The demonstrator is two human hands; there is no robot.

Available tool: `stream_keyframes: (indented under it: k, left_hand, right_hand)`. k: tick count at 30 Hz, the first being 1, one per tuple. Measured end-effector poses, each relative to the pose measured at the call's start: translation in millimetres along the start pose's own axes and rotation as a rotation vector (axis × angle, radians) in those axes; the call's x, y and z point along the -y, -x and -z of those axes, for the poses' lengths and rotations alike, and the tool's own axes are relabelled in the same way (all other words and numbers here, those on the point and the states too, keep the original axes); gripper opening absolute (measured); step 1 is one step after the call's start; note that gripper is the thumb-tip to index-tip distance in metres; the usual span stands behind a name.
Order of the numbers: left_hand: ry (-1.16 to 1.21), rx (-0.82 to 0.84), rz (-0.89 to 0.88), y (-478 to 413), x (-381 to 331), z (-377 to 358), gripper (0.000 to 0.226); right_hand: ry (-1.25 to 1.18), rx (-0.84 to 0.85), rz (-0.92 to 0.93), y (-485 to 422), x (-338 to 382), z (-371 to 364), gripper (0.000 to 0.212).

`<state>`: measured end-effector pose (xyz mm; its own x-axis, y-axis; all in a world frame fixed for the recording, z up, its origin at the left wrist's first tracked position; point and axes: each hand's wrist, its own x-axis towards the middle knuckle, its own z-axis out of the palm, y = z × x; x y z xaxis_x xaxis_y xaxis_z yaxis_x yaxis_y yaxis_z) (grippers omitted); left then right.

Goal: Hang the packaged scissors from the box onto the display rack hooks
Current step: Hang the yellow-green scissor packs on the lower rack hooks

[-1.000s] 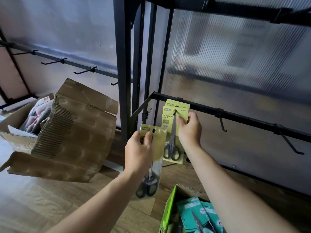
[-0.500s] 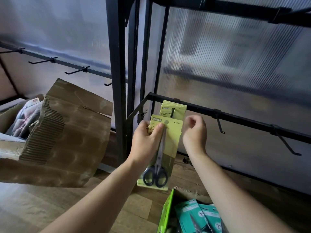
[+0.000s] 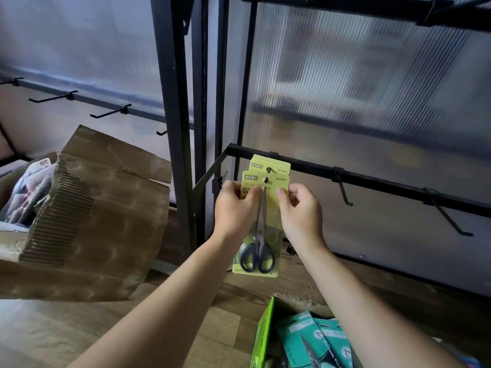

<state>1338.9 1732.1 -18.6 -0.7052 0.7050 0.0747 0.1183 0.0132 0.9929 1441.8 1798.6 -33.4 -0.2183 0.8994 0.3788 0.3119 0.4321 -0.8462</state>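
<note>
A yellow-green scissors pack (image 3: 261, 224) with black handles hangs upright in front of the rack's lower bar (image 3: 385, 181). Its hang hole sits over the tip of the leftmost hook (image 3: 265, 179). My left hand (image 3: 233, 208) pinches the pack's left edge near the top, and my right hand (image 3: 300, 211) pinches its right edge. Behind it another yellow-green pack (image 3: 273, 164) hangs on the same hook. At the bottom right stands a green box (image 3: 261, 338) holding teal scissors packs (image 3: 316, 338).
Two bare hooks (image 3: 344, 192) (image 3: 451, 221) stick out of the lower bar to the right. A black upright post (image 3: 172, 115) stands left of my hands. A large open cardboard box (image 3: 87, 208) lies on the wooden floor at left. More hooks (image 3: 109, 112) line the left rail.
My left hand brought the pack up from below and in front of the hanging one. My right hand let go of the hung pack and took the new pack's right edge.
</note>
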Motion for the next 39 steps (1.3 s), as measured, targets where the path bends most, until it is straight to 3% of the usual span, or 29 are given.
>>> stream_keyframes:
  k: [9,21,24,28,35,39]
  left_hand:
    - [-0.218,0.105,-0.174,-12.0,6.5,-8.6,0.037]
    - [-0.252,0.259,-0.129,-32.8,27.3,-22.7,0.074]
    - [-0.384,0.207,-0.092,-18.3,33.4,-18.0,0.078]
    - [-0.531,0.188,-0.053,16.9,40.7,-8.1,0.059]
    - [-0.774,0.395,0.006,100.5,55.8,-10.7,0.051]
    - [-0.835,0.496,-0.043,139.0,73.6,-12.3,0.044]
  right_hand:
    - [0.09,-0.162,-0.008,-19.7,-14.2,-17.6,0.016]
    - [0.215,-0.145,0.001,-33.2,-21.9,-22.4,0.024]
    - [0.24,-0.099,-0.047,-10.8,-29.8,-13.8,0.035]
    - [0.269,0.021,-0.128,34.6,-40.6,5.4,0.039]
    - [0.373,0.211,-0.241,126.5,-71.1,56.3,0.038]
    - [0.511,0.435,-0.283,164.3,-87.0,85.3,0.042]
